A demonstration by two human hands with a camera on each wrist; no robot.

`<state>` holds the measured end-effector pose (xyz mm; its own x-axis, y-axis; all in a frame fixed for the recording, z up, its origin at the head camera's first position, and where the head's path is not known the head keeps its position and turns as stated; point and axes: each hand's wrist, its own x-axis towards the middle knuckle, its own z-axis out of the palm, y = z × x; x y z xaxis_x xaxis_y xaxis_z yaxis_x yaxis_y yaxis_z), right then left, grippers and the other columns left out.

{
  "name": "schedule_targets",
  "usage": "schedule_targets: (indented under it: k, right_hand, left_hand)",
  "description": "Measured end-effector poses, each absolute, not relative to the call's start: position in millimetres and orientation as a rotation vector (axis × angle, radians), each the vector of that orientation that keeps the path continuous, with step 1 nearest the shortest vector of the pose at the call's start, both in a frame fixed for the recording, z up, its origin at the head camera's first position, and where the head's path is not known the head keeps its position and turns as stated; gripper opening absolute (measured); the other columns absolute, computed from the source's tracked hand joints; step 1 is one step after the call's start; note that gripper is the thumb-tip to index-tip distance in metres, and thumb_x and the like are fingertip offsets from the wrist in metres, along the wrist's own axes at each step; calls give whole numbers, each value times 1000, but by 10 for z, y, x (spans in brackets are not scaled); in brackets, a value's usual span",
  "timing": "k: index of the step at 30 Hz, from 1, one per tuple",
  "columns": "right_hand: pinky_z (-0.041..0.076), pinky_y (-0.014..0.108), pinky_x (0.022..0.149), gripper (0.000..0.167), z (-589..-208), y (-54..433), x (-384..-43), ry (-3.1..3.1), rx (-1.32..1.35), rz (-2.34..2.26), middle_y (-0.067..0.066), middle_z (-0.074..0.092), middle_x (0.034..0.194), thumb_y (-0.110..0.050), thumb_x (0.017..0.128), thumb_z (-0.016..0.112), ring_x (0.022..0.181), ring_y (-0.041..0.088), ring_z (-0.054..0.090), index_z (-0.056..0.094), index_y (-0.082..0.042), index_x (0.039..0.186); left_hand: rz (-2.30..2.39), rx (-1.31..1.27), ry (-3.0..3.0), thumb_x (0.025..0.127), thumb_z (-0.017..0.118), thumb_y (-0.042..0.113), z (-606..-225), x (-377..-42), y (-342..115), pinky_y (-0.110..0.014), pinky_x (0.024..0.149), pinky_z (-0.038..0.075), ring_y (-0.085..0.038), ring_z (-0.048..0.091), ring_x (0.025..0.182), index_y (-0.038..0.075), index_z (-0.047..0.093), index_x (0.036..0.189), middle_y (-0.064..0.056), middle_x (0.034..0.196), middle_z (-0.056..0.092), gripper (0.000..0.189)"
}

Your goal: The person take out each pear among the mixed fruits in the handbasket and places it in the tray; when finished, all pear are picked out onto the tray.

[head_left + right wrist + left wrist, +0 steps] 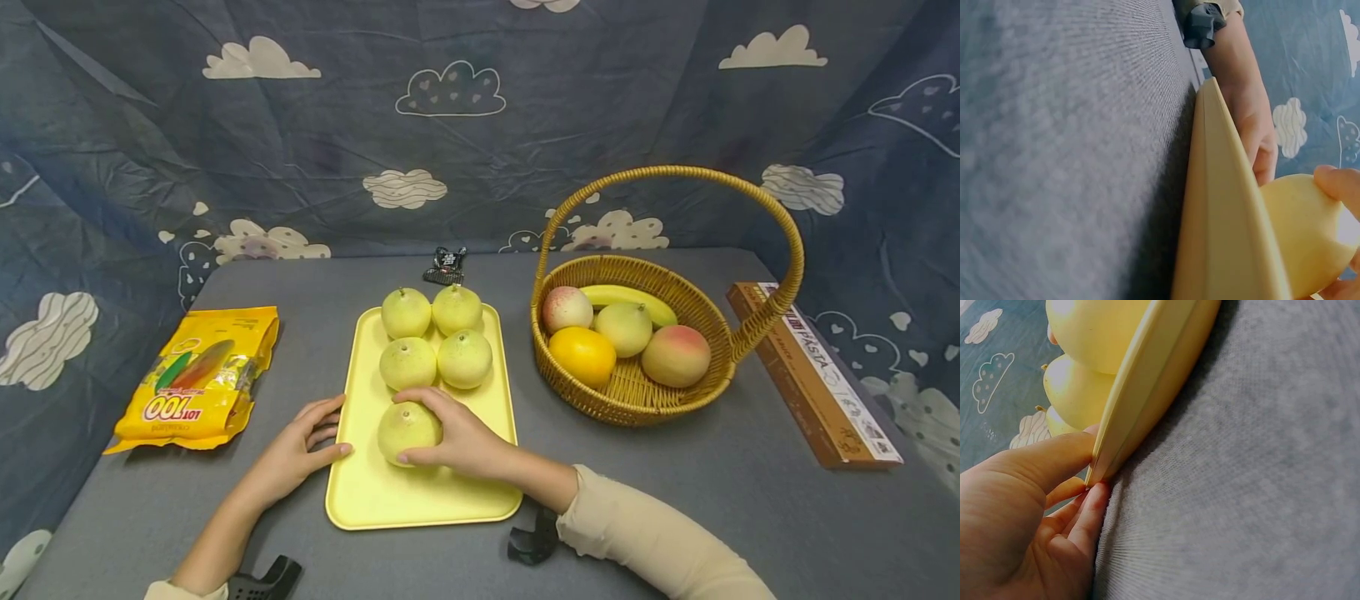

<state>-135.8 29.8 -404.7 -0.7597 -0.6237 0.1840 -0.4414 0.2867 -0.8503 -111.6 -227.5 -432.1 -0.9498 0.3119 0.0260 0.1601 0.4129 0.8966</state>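
My right hand (pixel 461 437) grips a round, pale green fruit (pixel 405 433) from its right side, thumb at the front and fingers behind. The fruit sits over the near half of a yellow tray (pixel 360 500). At the tray's left edge, my left hand (pixel 303 450) holds the rim; in the left wrist view, its thumb (pixel 1060 453) lies over the rim with the fingers against the outer side. Several more pale green fruits (pixel 407 364) with short stems stand in two columns on the tray's far half. The right wrist view shows the held fruit (pixel 1310 234) just past the tray wall (pixel 1225 206).
To the right stands a wicker basket (pixel 600 406) with a tall handle, holding a banana (pixel 626 297), peaches (pixel 677 356) and other fruit. A brown pasta box (pixel 817 383) lies beyond it. On the left is a yellow snack bag (pixel 198 379); a small black packet (pixel 446 265) lies behind the tray.
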Motion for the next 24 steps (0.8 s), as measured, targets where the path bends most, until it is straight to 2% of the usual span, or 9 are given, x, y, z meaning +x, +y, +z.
schedule_targets:
  k: [8,16,20,24]
  right_hand:
    - [34,31,99,68,-4020,362,-1361,2350,-1007,-1460,-6,43,129,-30,74,75,117,9,39,43,-16,132]
    - [36,39,98,58,-3737,670,-1335,2370,-1162,-1544,-1,45,129,-19,80,70,117,16,41,43,-11,130]
    - [37,38,97,54,-3569,950,-1355,2485,-1270,-1596,4,46,129,-12,80,68,114,19,43,44,-7,129]
    - [34,35,99,57,-3430,1265,-1396,2572,-1301,-1726,11,47,126,2,76,69,116,23,42,44,-1,127]
  left_hand:
    - [1615,443,2481,81,67,12,-4304,-1110,-2276,-27,92,43,-32,41,113,-5,30,136,-22,131,31,69]
    - [1605,441,2482,81,67,12,-4311,-1117,-2277,-26,91,43,-32,41,113,-5,30,137,-21,131,31,69]
    - [1598,443,2499,81,68,11,-4302,-1112,-2270,-28,92,42,-32,41,113,-5,30,137,-21,132,31,69]
    - [1584,434,2507,81,68,12,-4295,-1102,-2266,-32,92,42,-32,41,114,-4,30,137,-21,132,31,69]
